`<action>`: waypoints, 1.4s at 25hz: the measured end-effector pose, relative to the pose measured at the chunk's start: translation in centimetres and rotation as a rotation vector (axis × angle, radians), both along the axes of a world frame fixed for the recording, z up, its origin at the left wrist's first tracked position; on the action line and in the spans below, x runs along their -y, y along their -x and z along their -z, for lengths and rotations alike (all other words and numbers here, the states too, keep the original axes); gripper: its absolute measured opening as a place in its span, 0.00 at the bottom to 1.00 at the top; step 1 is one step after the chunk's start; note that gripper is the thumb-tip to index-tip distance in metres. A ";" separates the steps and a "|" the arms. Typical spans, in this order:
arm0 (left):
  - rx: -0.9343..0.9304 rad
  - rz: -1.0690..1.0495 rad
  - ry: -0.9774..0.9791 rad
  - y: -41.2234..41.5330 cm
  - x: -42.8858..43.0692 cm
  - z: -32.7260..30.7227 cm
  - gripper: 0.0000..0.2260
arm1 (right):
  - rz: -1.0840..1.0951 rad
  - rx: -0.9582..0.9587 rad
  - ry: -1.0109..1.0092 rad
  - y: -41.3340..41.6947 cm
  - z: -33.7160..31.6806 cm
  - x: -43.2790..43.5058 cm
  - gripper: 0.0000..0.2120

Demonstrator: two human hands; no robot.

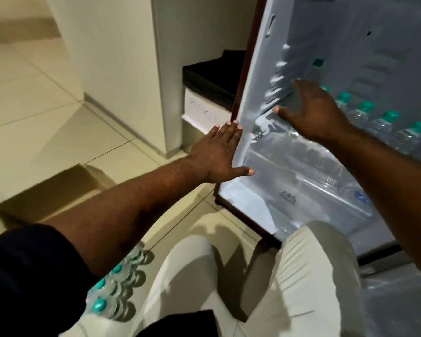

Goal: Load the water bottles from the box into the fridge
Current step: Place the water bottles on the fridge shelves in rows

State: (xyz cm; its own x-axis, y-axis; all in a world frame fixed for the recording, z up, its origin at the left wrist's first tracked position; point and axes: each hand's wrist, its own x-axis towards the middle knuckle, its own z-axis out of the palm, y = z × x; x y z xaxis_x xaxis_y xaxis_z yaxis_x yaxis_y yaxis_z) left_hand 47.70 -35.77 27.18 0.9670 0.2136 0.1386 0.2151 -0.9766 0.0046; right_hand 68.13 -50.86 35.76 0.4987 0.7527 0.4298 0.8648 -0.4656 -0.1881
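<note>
Both hands are showing empty. The left hand (219, 152) is pressing flat, fingers straight, against the front edge of the fridge wall (258, 69). The right hand (311, 110) is reaching inside with fingers spread, gripping nothing. Just right of it, the loaded bottles (365, 113) are standing in a row. Well behind both hands, beneath the left forearm, the remaining bottles (114, 285) are standing upright on the floor, caps up, with the box (54, 190) lying further left. Judgement: the left hand is sitting nearer, so the next pick is calling for a reach back and down on that side.
</note>
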 end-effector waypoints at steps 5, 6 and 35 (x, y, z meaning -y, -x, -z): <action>-0.109 -0.118 0.019 8.0 -0.7 5.0 0.51 | -0.081 -0.075 0.023 5.8 7.3 0.2 0.39; -0.125 -0.149 0.028 9.6 -1.0 6.0 0.52 | -0.099 -0.101 0.029 7.1 8.8 -0.1 0.39; -0.384 -0.671 0.424 29.8 -4.2 25.5 0.48 | -0.705 -0.333 0.743 31.0 33.1 -15.2 0.32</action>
